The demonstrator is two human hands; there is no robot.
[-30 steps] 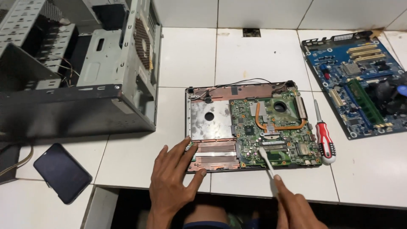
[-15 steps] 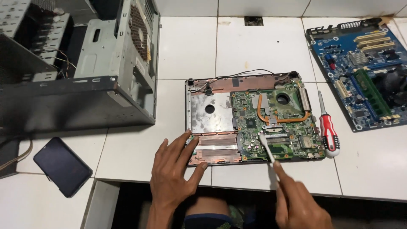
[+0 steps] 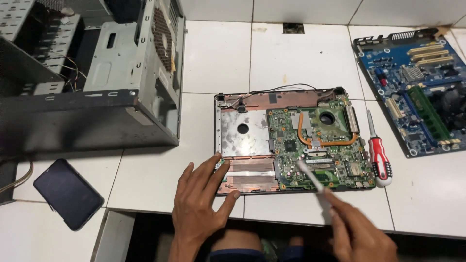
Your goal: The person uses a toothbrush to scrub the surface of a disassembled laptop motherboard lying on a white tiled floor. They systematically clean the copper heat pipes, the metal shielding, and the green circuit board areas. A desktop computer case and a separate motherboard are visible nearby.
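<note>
With the left hand (image 3: 199, 204) spread flat, pinning the open laptop (image 3: 291, 140) at the table's near edge, the right hand (image 3: 359, 233), closed on the white brush (image 3: 313, 178), should sweep lightly across the green board (image 3: 315, 145)

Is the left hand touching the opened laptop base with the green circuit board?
Touching. The head view shows the left hand spread flat, fingertips and thumb resting on the opened laptop base at its near-left corner.
</note>
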